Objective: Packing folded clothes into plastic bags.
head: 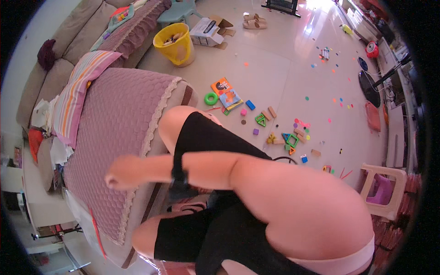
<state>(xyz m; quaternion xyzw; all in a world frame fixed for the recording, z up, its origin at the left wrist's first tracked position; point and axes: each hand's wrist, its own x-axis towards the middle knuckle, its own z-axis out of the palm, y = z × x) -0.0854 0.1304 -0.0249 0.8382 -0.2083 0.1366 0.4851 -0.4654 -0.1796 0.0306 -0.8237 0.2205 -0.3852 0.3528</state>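
Observation:
My right hand (123, 172) reaches left over a mauve quilted cover (113, 110) with a scalloped trim; it is blurred, its fingers look curled, and whether it holds anything cannot be told. A dark strap (179, 175) crosses the forearm. My left hand is out of view. Beyond the hand, a striped pillow (74, 99) lies on the cover. A transparent plastic sheet or bag (80, 215) with a red edge strip (97, 233) lies by the cover's near left edge. My knees, below black shorts, are beside the padded seat or bed.
Wooden blocks (271, 111), magnetic tile frames (292, 141), a green ring (210, 98) and picture books (228, 96) lie scattered on the floor. A yellow-lined bin (175, 44) stands near a cardboard box (206, 31). A plastic stool (395, 192) is at the right.

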